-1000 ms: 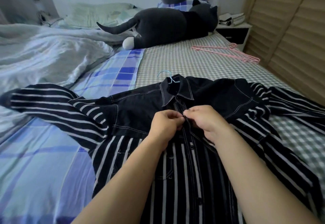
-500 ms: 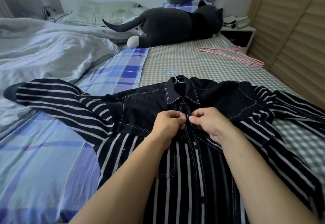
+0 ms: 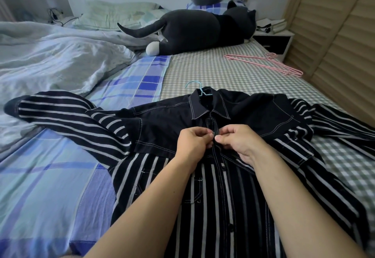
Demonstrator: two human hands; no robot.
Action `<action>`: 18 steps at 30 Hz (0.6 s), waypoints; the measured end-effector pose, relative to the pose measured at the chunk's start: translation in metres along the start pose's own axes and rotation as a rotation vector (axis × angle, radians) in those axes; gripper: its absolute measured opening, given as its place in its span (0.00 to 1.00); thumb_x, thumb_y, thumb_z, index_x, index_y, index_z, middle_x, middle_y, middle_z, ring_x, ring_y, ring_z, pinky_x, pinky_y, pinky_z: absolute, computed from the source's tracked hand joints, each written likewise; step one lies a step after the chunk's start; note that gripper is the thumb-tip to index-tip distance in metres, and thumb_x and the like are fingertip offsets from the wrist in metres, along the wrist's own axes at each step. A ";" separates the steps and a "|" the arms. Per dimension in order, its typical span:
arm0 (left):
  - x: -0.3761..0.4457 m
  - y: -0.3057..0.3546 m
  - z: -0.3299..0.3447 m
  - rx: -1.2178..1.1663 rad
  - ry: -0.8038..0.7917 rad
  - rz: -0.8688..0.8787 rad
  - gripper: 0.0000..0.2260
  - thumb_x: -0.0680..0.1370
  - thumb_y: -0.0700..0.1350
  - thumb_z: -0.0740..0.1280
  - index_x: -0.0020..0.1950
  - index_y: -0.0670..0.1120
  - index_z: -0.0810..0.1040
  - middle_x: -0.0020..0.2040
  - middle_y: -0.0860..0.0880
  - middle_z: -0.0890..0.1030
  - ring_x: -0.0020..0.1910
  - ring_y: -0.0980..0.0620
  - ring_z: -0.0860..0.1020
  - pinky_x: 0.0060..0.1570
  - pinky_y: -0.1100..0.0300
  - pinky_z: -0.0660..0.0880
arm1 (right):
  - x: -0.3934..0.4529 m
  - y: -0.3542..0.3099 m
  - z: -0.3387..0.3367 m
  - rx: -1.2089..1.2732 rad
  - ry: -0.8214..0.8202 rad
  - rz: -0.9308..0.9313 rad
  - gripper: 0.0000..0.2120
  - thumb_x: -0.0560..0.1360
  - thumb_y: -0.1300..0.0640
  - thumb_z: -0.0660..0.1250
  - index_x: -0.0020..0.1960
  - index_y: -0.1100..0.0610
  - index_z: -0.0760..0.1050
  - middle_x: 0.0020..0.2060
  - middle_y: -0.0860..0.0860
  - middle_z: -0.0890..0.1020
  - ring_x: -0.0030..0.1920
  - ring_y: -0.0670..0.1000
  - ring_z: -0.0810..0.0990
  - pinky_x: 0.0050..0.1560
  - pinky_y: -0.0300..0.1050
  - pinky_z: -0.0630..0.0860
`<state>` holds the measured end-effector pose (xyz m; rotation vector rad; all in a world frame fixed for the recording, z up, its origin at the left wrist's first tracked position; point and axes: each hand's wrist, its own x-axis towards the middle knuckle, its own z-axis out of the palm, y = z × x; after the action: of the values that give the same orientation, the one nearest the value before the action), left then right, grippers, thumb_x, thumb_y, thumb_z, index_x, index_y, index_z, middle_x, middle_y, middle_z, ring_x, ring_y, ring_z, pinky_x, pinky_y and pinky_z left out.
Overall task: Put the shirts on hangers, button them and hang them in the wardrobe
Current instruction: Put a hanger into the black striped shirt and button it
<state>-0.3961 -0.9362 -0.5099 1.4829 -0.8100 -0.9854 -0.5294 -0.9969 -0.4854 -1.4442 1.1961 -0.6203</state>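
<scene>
A black shirt with white stripes (image 3: 162,124) lies spread front-up on the bed, sleeves out to both sides. A light blue hanger (image 3: 197,89) is inside it, its hook sticking out of the collar. My left hand (image 3: 193,139) pinches the left edge of the button placket just below the collar. My right hand (image 3: 236,138) pinches the right edge opposite, fingertips nearly touching the left hand's. The button between them is hidden. Lower buttons (image 3: 223,168) look closed.
Pink hangers (image 3: 267,65) lie on the checked sheet (image 3: 203,71) at the far right. A big black plush cat (image 3: 203,30) lies across the head of the bed. A rumpled grey quilt (image 3: 50,59) fills the left. Slatted wardrobe doors (image 3: 341,44) stand along the right.
Both hands stay pinching the placket below the collar; the fingers have shifted only slightly. The camera has tilted up a little, so the shirt sits lower in view.
</scene>
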 end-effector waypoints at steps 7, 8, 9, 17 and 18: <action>-0.005 0.000 0.002 0.039 0.030 0.018 0.10 0.77 0.54 0.72 0.41 0.50 0.87 0.39 0.48 0.87 0.43 0.48 0.86 0.51 0.52 0.83 | -0.006 0.000 0.002 -0.085 0.016 -0.031 0.09 0.73 0.69 0.72 0.45 0.55 0.84 0.41 0.57 0.87 0.45 0.54 0.84 0.50 0.46 0.80; -0.006 0.000 0.003 0.079 0.049 0.037 0.08 0.76 0.52 0.74 0.42 0.50 0.86 0.38 0.49 0.86 0.41 0.51 0.85 0.48 0.55 0.83 | -0.007 0.000 0.004 -0.096 0.032 -0.045 0.09 0.73 0.68 0.72 0.45 0.55 0.84 0.41 0.58 0.87 0.43 0.53 0.84 0.49 0.46 0.80; -0.006 -0.001 0.003 0.109 0.074 0.058 0.05 0.76 0.50 0.75 0.43 0.50 0.86 0.38 0.50 0.86 0.39 0.54 0.85 0.45 0.58 0.82 | -0.008 0.000 0.006 -0.103 0.048 -0.058 0.08 0.73 0.68 0.72 0.44 0.56 0.84 0.41 0.59 0.87 0.42 0.52 0.83 0.48 0.45 0.81; -0.007 -0.003 0.003 0.102 0.137 0.090 0.02 0.79 0.42 0.71 0.47 0.46 0.82 0.41 0.46 0.86 0.36 0.54 0.83 0.43 0.57 0.82 | -0.002 0.007 0.012 -0.192 0.153 -0.085 0.07 0.76 0.56 0.72 0.40 0.55 0.82 0.33 0.53 0.83 0.36 0.49 0.79 0.44 0.49 0.80; -0.008 -0.003 0.004 0.109 0.143 0.098 0.01 0.79 0.42 0.72 0.47 0.47 0.81 0.41 0.46 0.85 0.35 0.54 0.82 0.41 0.59 0.81 | -0.002 0.006 0.010 -0.155 0.116 -0.049 0.07 0.78 0.58 0.71 0.40 0.56 0.82 0.33 0.54 0.82 0.36 0.49 0.78 0.43 0.47 0.78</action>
<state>-0.4030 -0.9304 -0.5119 1.5726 -0.8356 -0.7632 -0.5230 -0.9902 -0.4929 -1.5892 1.3269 -0.6644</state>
